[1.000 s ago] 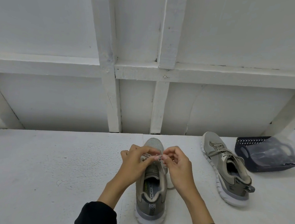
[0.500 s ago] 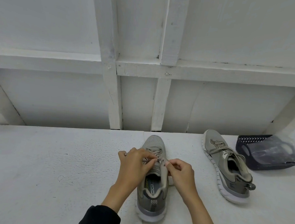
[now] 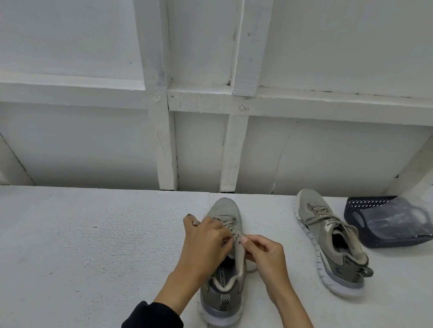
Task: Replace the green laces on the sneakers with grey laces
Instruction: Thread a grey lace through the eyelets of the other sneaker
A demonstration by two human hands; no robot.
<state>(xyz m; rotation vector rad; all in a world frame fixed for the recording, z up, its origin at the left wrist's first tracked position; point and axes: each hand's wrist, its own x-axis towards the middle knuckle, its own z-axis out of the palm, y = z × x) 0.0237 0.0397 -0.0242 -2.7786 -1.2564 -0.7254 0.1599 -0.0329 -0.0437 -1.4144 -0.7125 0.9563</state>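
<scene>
Near sneaker [image 3: 223,266] upright on bench [image 3: 72,242], toe away. Left hand [image 3: 204,244] and right hand [image 3: 263,254] both pinch lace [image 3: 231,224] at top eyelets. Lace judged soft, light, limp; best hold near tip. Second sneaker [image 3: 331,242] right of first, laced.

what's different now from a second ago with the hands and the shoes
Both hands came nearer along the near sneaker, from its toe end to its upper eyelets. The left hand and right hand still pinch its lace. The far sneaker and dark basket stayed put.
</scene>
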